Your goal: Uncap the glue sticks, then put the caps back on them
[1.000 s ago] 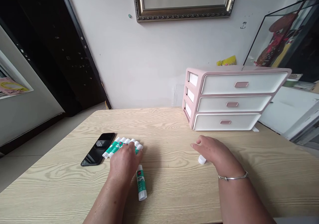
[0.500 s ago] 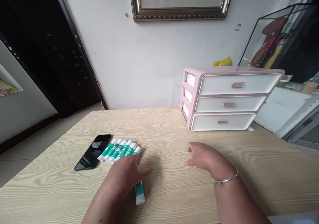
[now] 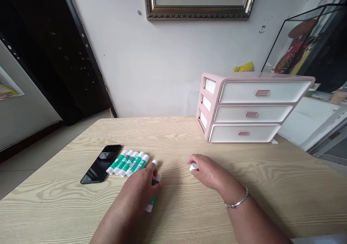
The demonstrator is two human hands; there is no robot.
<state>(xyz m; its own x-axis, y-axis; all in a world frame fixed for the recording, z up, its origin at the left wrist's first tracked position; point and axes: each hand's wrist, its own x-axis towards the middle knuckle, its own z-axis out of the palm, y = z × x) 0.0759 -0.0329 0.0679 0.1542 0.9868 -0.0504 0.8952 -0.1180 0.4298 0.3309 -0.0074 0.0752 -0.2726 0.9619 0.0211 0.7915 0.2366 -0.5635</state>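
Observation:
My left hand is closed on a green-and-white glue stick, with thumb and fingers around it; part of its body is hidden. The white end of another glue stick shows just beyond the fingers. Several more glue sticks lie side by side to the left of that hand. Across the table to the right, my right hand pinches a small white cap between thumb and fingers. It wears a silver bracelet.
A black phone lies against the row's left side. On the wooden table at the back right stands a pink-and-white drawer unit. A yellow packet shows behind its top. A framed picture hangs on the wall.
My right hand has moved left, and a white cap now shows in its fingers. My left hand has closed its thumb in on the glue stick and shifted slightly right.

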